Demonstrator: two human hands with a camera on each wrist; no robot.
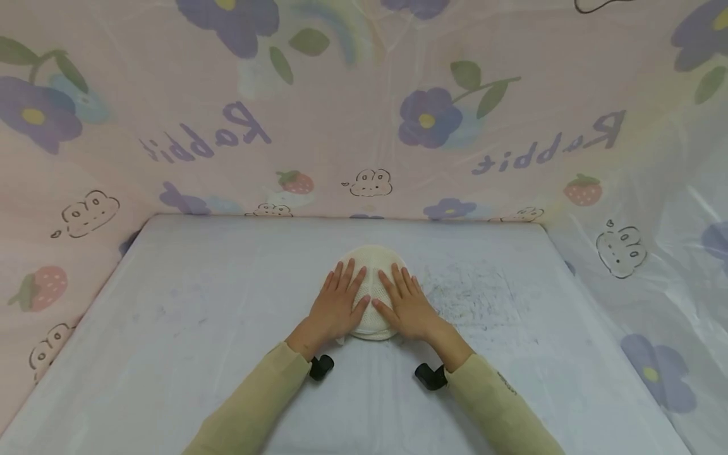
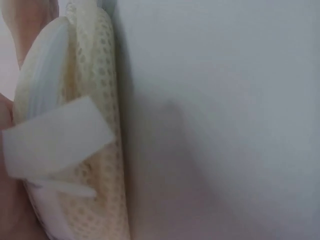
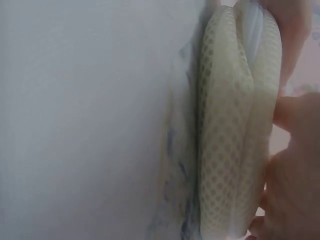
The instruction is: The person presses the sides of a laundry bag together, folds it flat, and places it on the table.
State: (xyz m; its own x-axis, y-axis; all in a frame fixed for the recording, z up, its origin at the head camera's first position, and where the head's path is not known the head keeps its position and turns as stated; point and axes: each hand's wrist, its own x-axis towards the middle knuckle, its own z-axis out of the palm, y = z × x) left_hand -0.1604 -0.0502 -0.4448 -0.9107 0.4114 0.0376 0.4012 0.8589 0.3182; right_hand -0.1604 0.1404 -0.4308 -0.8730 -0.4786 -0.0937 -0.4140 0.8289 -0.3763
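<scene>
A round cream mesh zip bag [image 1: 372,258] lies on the white table, puffed up and layered at its near edge. My left hand [image 1: 337,306] rests on its left half with the fingers spread. Over the right half my right hand [image 1: 408,308] lies the same way, the two thumbs nearly meeting at the middle. In the left wrist view, a white zipper [image 2: 49,82] runs along the side of the bag, and a blank white label [image 2: 60,137] sticks out from it. Perforated mesh [image 3: 222,135] and part of the zipper show in the right wrist view, with fingers against the top face.
Dark scuff marks [image 1: 478,294] spread over the table [image 1: 227,272] to the right of the bag. A printed curtain [image 1: 341,114] with flowers, rabbits and strawberries encloses the back and sides. Small black devices [image 1: 430,377] sit under both wrists.
</scene>
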